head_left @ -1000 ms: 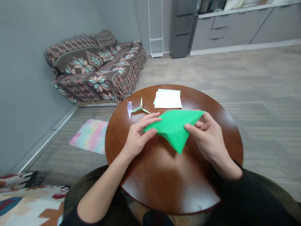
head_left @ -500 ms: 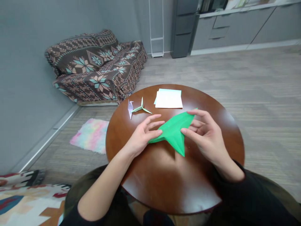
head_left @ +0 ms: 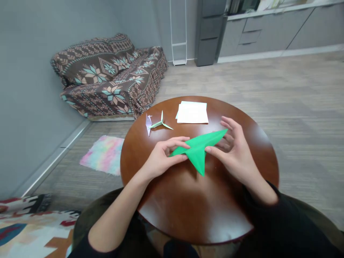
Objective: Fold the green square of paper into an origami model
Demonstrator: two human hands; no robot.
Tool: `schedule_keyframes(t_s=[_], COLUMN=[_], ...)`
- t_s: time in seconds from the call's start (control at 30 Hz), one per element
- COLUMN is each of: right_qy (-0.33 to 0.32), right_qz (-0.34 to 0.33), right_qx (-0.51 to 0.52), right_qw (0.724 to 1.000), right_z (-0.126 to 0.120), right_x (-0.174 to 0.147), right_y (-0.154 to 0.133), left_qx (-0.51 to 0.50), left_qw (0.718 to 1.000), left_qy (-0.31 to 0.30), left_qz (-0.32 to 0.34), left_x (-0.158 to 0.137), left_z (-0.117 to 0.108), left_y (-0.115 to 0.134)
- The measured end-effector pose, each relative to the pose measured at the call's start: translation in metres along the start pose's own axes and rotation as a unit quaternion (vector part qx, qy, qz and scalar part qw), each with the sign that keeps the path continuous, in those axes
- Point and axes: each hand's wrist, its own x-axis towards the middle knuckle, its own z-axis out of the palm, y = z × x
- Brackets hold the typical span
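A green folded paper (head_left: pixel 198 148) with long pointed ends is held above the round table. My left hand (head_left: pixel 163 152) is closed on its left end, with the thumb below and the fingers over the top. On the other side, my right hand (head_left: pixel 235 150) has its thumb against the paper near the lower point. The index finger of that hand is raised off the paper, and its other fingers are partly hidden behind the right tip. One point of the paper hangs down toward me.
On the brown round table (head_left: pixel 193 211), a pale green folded paper figure (head_left: pixel 158 124) lies beside a purple folded paper piece (head_left: pixel 148 123) at the left. A stack of paper sheets (head_left: pixel 192 113) rests at the far side. Beyond stands a sofa (head_left: pixel 113 77) with a patterned cover.
The green paper has tilted and looks narrower, its lower point shifted left. My left fingers have come down over its left end. My right index finger has lifted off the right tip.
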Motion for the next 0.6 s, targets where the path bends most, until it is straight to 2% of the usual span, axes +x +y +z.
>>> schedule_keyframes(t_s=[0.17, 0.43, 0.5, 0.6], right_qy=[0.002, -0.006, 0.017, 0.082], right_qz=[-0.060, -0.129, -0.175, -0.233], right_qx=[-0.029, -0.108, -0.168, -0.272], right_qw=[0.998, 0.986, 0.970, 0.930], right_z=[-0.005, -0.006, -0.007, -0.005], right_x=[0.001, 0.002, 0.002, -0.002], right_y=[-0.003, -0.008, -0.008, -0.012], left_qx=[-0.008, 0.087, 0.092, 0.065], left_qw=[0.999, 0.994, 0.992, 0.987], left_qy=[0.001, 0.045, 0.069, 0.142], left_qz=[-0.031, 0.049, 0.060, 0.037], left_x=[-0.001, 0.001, 0.002, 0.002], left_z=[0.001, -0.001, 0.000, 0.004], left_y=[0.001, 0.001, 0.001, -0.002])
